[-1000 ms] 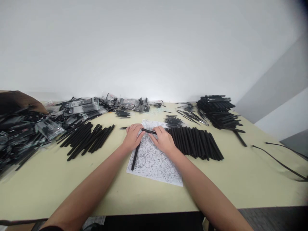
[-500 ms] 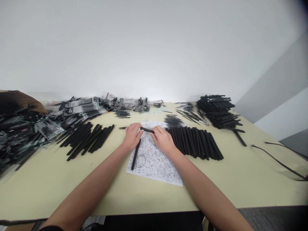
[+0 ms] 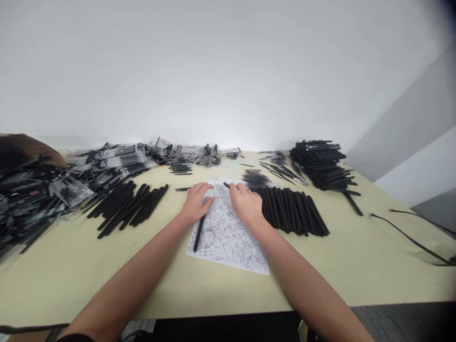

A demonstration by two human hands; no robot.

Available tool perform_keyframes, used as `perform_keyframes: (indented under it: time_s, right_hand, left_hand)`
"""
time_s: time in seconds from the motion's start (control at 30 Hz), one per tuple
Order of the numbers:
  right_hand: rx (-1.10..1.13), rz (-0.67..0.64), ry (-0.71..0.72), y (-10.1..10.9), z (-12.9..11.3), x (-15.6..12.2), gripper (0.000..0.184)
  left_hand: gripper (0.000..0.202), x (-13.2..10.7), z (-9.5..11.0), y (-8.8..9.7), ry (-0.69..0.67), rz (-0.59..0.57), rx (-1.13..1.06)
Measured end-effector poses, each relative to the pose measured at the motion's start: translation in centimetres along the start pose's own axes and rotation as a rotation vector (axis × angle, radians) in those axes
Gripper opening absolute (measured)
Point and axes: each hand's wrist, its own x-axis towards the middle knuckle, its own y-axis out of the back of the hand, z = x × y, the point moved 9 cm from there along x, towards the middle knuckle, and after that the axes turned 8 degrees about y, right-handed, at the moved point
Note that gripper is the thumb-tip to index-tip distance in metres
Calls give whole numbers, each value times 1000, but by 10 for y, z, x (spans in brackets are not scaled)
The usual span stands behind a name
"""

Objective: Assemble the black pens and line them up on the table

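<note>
My right hand (image 3: 245,202) is closed around a black pen (image 3: 226,185). Only a short end of it sticks out past the fingertips; the rest is hidden in the hand. On the left, my left hand (image 3: 197,203) has its thumb and fingers apart with nothing between them. Below its thumb a black pen-like tube (image 3: 199,235) lies on a scribbled sheet of paper (image 3: 231,242), its upper end covered by the hand. A thin black refill-like stick (image 3: 183,189) lies on the table just beyond the left hand.
A row of black pens (image 3: 294,211) lies right of the paper, loose black tubes (image 3: 133,206) left of it. Plastic packets (image 3: 121,156) heap at the back left. Thin refills (image 3: 256,178) and stacked pens (image 3: 317,161) lie at the back right, a black strap (image 3: 409,237) at far right.
The pen was held between both hands; my left hand has let go and its fingers have spread. My right hand has moved slightly right with the pen.
</note>
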Motion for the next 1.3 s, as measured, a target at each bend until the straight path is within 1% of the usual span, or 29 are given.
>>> perform_keyframes:
  time_s: [0.1,0.13,0.27,0.37,0.43,0.53,0.7,0.83,0.93,1.1,1.3]
  right_hand:
    - [-86,-58,-125,6,15,-2,46]
    - [-98,-78,-171,8,20,-3,47]
    - [-111,-109,-337,14,40,-10,42]
    - [-116,-98,-393,18,51,-14,36]
    - [-105,-116,-421,17,57,-16,34]
    - [-90,-157,-444,13,62,-18,32]
    - [-76,-201,-450,8,63,-18,30]
    - [-76,-226,-450,7,61,-19,27]
    - [-80,-229,-446,8,60,-20,25]
    - [-89,-210,-443,8,59,-19,31]
    - [-91,-223,-441,5,58,-18,34]
  left_hand:
    - [27,0,-1,-2,0,-10,16]
    - [27,0,-1,-2,-3,-13,18]
    - [25,0,0,-3,-17,-9,20]
    - [19,-1,2,-2,-26,-11,26]
    - [16,-2,3,-2,-20,-14,35]
    - [13,-1,2,-1,11,-1,60]
    - [14,0,-6,3,120,38,116]
    - [21,-1,-17,10,254,110,125]
    - [29,-2,-27,12,362,137,119]
    - [39,-3,-36,10,463,113,173]
    - [40,-4,-39,6,527,47,221]
